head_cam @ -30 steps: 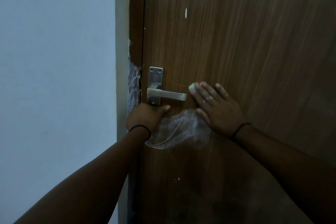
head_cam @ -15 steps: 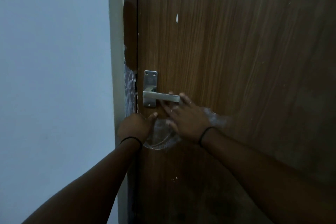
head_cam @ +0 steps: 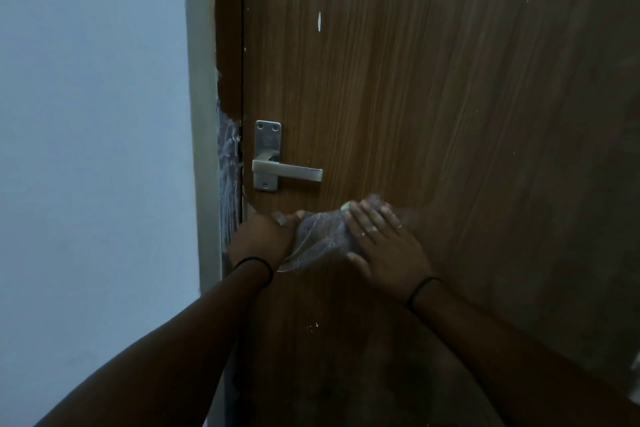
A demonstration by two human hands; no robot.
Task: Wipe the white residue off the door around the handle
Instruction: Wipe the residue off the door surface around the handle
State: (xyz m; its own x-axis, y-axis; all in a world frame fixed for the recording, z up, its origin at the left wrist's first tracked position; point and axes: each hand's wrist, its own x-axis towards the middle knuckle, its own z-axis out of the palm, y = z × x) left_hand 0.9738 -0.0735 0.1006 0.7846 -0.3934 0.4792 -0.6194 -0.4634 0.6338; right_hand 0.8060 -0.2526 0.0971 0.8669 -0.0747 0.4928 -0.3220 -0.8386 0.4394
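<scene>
The brown wooden door [head_cam: 433, 97] fills the right of the view with much bare panel above and right of the hands, its left edge meeting a frame [head_cam: 202, 149] beside a pale wall [head_cam: 93, 149]. Below the metal handle [head_cam: 287, 170], white residue [head_cam: 318, 236] smears the wood between the hands, partly covered and blurred. The right hand [head_cam: 384, 246] presses flat, fingers spread, something green at its fingertips; the left hand [head_cam: 259, 239] is curled at the door's edge, its hold unclear.

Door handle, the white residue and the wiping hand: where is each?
door handle [head_cam: 289, 171], head view, middle of the lever.
white residue [head_cam: 322, 239], head view, smeared patch below the handle.
right hand [head_cam: 384, 246], head view, back of the hand.
</scene>
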